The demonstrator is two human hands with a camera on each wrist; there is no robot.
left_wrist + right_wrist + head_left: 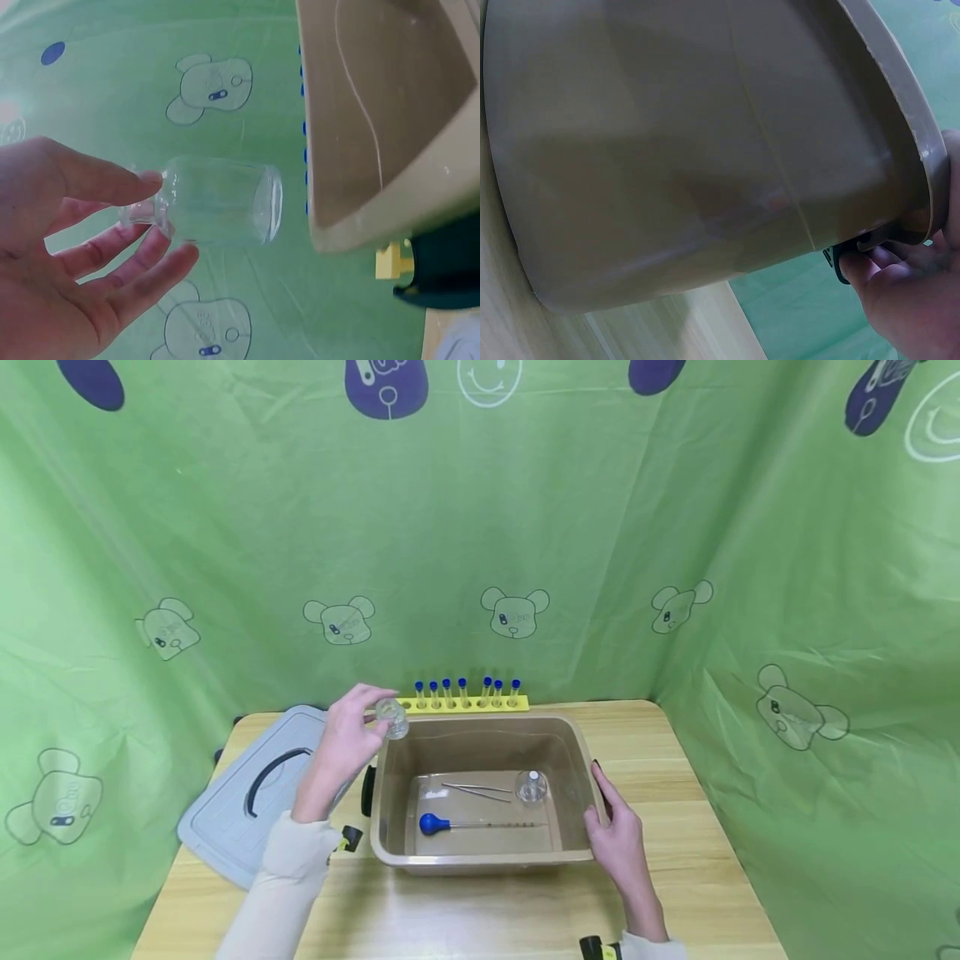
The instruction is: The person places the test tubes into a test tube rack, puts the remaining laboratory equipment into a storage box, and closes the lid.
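My left hand holds a small clear glass bottle by its narrow neck, near the far left corner of the brown plastic bin. In the left wrist view, thumb and fingers pinch the neck of the bottle, its wide base pointing away from the palm. My right hand grips the bin's right side; the right wrist view shows its fingers at a black handle under the rim. Inside the bin lie a pipette with a blue bulb, metal tweezers and a round glass vessel with a white top.
Behind the bin stands a yellow rack holding several blue-capped test tubes. A grey-blue lid with a black handle lies left of the bin on the wooden table. A green curtain surrounds the table.
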